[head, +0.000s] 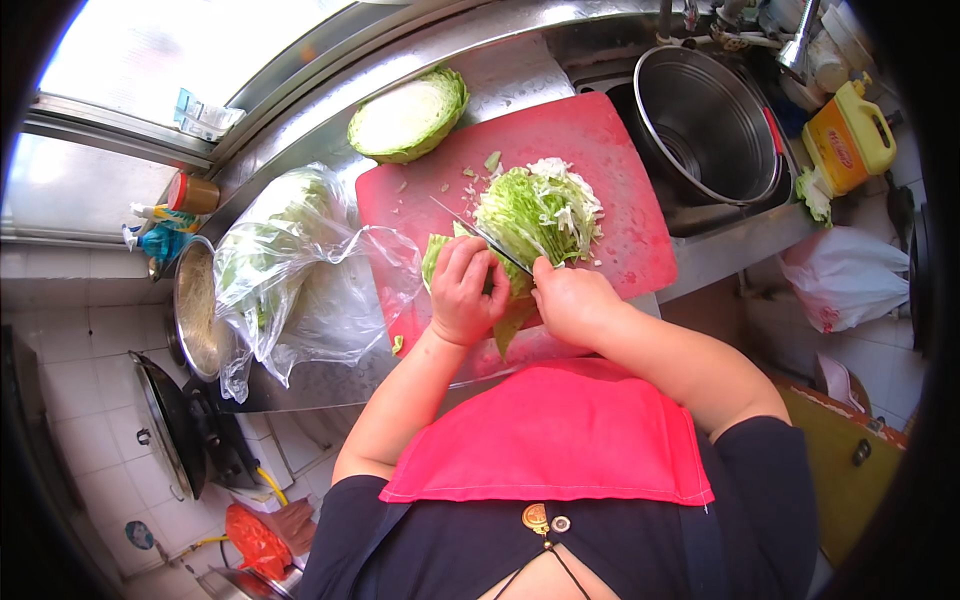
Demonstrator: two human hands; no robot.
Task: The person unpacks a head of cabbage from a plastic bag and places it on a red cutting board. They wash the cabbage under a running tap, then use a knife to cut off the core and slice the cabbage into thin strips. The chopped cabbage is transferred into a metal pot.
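My right hand (574,300) grips a kitchen knife (491,241), its narrow blade slanting up to the left. Beside the blade, the curled fingers of my left hand (466,289) hold a piece of green cabbage (436,253) down on the red cutting board (637,217). Most of that piece is hidden under my hands, and a darker leaf end pokes out between my wrists. Just beyond the knife lies a heap of shredded cabbage (536,214). At the board's far left edge rests a halved cabbage (409,116), cut face showing.
Left of the board sits cabbage in a clear plastic bag (289,240), partly overlapping the board. A metal bowl of thin pale noodles (199,307) stands beyond it. A deep steel pot (705,124) occupies the sink at right, near a yellow jug (847,139). A white bag (844,277) hangs lower right.
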